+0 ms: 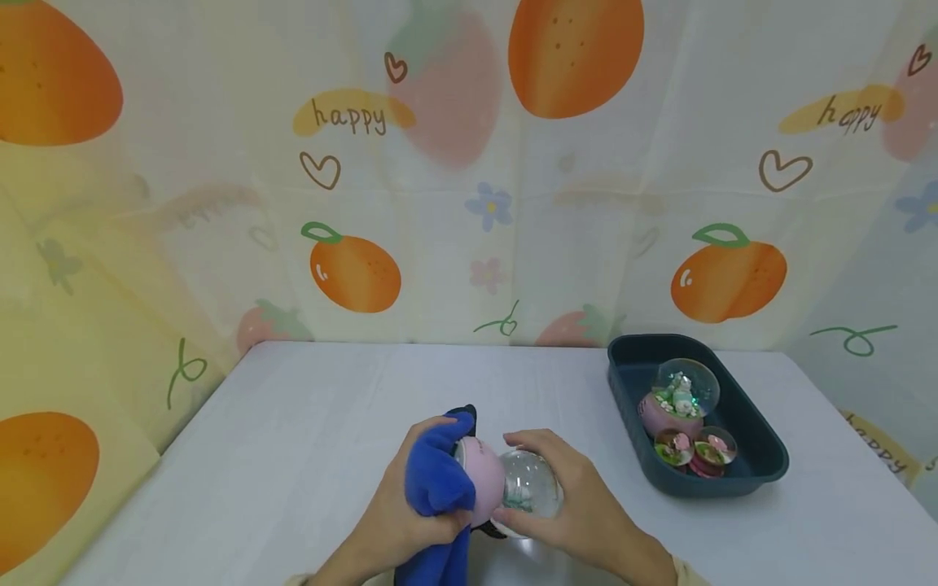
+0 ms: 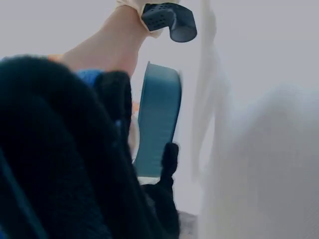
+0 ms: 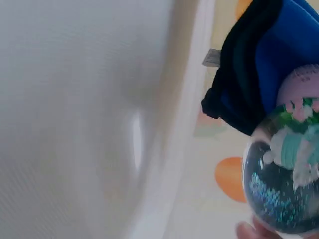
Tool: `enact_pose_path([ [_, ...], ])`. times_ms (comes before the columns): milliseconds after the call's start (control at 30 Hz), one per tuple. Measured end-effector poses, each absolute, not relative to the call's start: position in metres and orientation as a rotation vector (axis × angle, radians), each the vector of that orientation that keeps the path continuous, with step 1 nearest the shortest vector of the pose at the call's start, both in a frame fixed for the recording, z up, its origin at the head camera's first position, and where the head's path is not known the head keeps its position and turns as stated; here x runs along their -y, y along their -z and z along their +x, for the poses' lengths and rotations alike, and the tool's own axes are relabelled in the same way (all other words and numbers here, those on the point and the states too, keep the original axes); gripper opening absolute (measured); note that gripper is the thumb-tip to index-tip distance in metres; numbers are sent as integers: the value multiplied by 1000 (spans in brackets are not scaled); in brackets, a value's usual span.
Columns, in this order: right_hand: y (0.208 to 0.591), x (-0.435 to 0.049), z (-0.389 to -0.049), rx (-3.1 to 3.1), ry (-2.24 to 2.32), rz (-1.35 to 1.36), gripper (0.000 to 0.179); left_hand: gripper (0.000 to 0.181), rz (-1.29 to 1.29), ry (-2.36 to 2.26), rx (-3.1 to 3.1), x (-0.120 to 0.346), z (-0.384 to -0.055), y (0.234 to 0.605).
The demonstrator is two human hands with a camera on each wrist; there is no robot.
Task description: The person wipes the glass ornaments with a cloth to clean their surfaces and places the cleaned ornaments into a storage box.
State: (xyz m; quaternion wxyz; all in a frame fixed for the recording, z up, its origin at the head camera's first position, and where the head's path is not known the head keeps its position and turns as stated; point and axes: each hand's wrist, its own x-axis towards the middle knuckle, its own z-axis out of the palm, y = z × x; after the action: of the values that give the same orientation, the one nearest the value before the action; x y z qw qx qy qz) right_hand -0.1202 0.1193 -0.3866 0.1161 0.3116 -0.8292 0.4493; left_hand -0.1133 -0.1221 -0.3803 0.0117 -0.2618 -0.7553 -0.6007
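A snow globe (image 1: 529,487) with a pink base lies on its side between my hands, above the table. My left hand (image 1: 396,511) holds a blue cloth (image 1: 438,476) and grips the pink base (image 1: 484,480) through it. My right hand (image 1: 579,492) grips the clear dome, thumb and fingers on opposite sides. In the right wrist view a white and teal figure (image 3: 291,149) and glitter show inside the dome, with fingertips at its lower edge. The cloth's dark side (image 2: 65,149) fills much of the left wrist view and hides the left fingers.
At the right of the white table (image 1: 293,439) stands a dark teal tray (image 1: 703,487). It holds another snow globe (image 1: 663,417) on a pink base and two small globes, one (image 1: 674,449) beside the other (image 1: 714,449). A fruit-patterned curtain (image 1: 440,268) hangs behind.
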Motion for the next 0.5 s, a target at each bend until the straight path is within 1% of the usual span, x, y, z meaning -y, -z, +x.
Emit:
enact_pose_path([
  [133, 387, -123, -126, 2624, -1714, 798, 61, 84, -804, 1853, 2299, 124, -114, 383],
  [233, 388, -126, -129, 2664, -1895, 796, 58, 85, -785, 1875, 2290, 124, -113, 384],
  [367, 389, -127, -130, 2589, -1898, 826, 54, 88, -799, 1913, 2319, 123, -113, 382],
  [500, 388, -127, -128, 2546, -1823, 770, 54, 91, -835, 1894, 2378, 124, -112, 377],
])
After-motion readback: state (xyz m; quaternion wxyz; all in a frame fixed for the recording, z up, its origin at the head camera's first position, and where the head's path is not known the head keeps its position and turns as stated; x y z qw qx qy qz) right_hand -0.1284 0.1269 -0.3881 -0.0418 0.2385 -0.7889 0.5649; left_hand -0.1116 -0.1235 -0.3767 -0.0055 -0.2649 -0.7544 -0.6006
